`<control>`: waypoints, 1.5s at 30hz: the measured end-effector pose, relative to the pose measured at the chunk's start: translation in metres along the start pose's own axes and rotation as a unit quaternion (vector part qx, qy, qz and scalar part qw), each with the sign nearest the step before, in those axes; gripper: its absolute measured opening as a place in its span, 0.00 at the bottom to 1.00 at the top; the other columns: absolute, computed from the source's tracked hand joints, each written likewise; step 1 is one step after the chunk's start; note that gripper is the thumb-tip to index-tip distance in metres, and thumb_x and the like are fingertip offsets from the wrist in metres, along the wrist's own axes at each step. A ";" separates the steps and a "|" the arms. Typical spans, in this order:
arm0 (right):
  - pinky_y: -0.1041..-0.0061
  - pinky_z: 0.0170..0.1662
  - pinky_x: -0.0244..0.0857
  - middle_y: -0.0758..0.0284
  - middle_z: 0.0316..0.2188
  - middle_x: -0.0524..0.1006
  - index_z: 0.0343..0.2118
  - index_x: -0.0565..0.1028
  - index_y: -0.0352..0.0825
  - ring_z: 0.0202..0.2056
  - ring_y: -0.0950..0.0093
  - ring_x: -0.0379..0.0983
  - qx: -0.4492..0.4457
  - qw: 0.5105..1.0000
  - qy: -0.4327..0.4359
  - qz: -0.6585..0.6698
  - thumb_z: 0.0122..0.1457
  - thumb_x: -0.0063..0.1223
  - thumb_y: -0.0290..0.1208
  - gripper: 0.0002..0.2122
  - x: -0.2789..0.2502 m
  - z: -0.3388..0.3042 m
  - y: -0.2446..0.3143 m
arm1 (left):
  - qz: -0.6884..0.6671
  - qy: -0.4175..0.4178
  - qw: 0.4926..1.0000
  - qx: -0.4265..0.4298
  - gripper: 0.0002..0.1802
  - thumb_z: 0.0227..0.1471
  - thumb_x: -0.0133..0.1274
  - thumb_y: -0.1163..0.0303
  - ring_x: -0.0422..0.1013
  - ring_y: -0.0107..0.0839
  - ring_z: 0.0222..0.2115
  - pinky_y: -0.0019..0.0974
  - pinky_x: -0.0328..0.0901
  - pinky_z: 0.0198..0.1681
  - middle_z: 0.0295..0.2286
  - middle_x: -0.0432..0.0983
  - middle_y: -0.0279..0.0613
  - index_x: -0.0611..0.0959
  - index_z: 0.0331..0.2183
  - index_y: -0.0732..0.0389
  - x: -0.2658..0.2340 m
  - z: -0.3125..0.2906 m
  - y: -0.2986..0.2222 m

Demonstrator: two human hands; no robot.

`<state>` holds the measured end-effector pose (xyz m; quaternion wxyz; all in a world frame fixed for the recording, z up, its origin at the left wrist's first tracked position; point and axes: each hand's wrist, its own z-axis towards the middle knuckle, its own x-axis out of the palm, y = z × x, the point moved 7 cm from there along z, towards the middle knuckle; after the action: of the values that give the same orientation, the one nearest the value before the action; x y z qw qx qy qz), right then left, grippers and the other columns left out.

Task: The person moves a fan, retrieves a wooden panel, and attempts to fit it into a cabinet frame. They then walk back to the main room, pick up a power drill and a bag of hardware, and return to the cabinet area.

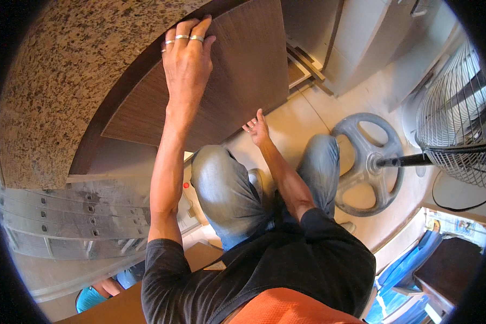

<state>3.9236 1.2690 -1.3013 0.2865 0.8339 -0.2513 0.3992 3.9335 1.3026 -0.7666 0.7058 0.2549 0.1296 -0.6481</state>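
Note:
A brown wood-grain panel (232,65), looking like a cabinet door, stands under the curved edge of a speckled stone countertop (92,59). My left hand (188,65), with rings on it, reaches up and hooks its fingers over the panel's upper edge, right by the countertop. Lower down and to the right, my right hand (258,129) is at the panel's bottom edge. Its thumb points up and its fingers stretch toward the panel; whether they bear any of its weight, I cannot tell.
A pedestal fan with a round grey base (370,162) and wire cage (456,108) stands at right. Behind the panel, wooden strips (308,67) lie on the tiled floor. An aluminium ladder (75,216) lies at left; another person's blue-clad foot (92,297) shows beyond it.

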 end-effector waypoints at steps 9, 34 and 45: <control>0.43 0.59 0.54 0.58 0.59 0.54 0.65 0.45 0.44 0.62 0.53 0.49 0.004 0.999 0.047 -0.001 0.52 0.60 0.56 0.45 0.007 -0.005 0.005 | 0.023 0.004 0.999 0.030 0.18 0.49 0.61 0.69 0.70 0.43 0.42 0.42 0.65 0.47 0.40 0.75 0.42 0.82 0.45 0.52 0.007 0.004 -0.011; 0.59 0.45 0.70 0.74 0.26 0.61 0.34 0.59 0.47 0.28 0.78 0.62 -0.080 0.992 0.077 -0.051 0.65 0.48 0.29 0.09 0.005 -0.005 0.010 | -0.043 0.001 0.998 -0.041 0.19 0.43 0.60 0.79 0.68 0.49 0.42 0.44 0.63 0.47 0.38 0.73 0.48 0.81 0.42 0.62 -0.008 0.014 -0.019; 0.53 0.49 0.68 0.73 0.34 0.67 0.35 0.61 0.46 0.39 0.69 0.71 -0.085 0.991 0.098 -0.036 0.64 0.47 0.25 0.08 0.010 -0.007 0.012 | -0.041 -0.009 0.999 -0.028 0.19 0.42 0.58 0.82 0.68 0.46 0.41 0.43 0.64 0.46 0.37 0.73 0.46 0.81 0.41 0.63 -0.006 0.015 -0.023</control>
<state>3.9175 1.2632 -1.2863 0.3933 0.7720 -0.2252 0.4456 3.9080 1.2987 -0.7555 0.6869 0.2240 0.1520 -0.6744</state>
